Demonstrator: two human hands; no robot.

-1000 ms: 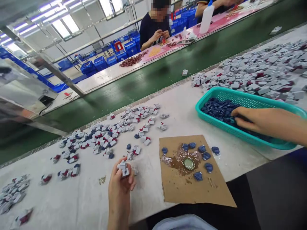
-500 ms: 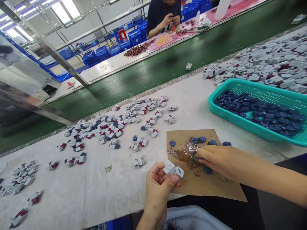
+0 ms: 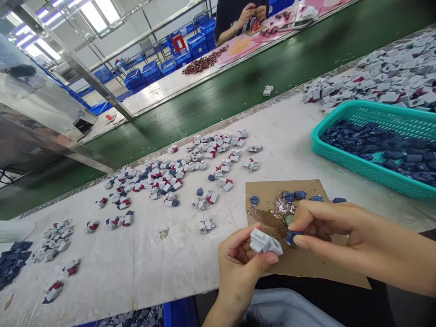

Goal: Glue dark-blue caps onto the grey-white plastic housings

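While left hand (image 3: 240,263) holds grey part (image 3: 260,240) by cardboard (image 3: 306,267) edge, right hand (image 3: 334,222) pinches blue part (image 3: 290,238), basket (image 3: 354,171) apart.

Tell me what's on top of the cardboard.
The cardboard carries a shiny wet patch, several blue pieces and a partly hidden round disc. The right grip covers some surface; whatever lies beneath can't be seen.

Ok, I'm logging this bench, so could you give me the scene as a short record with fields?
Left hand: holds light-grey piece
Right hand: pinches blue piece over cardboard
Basket: teal, holds dark-blue pieces
Left of cardboard: scattered grey, red and blue parts
Beyond worktop: green belt, then a co-worker's hands
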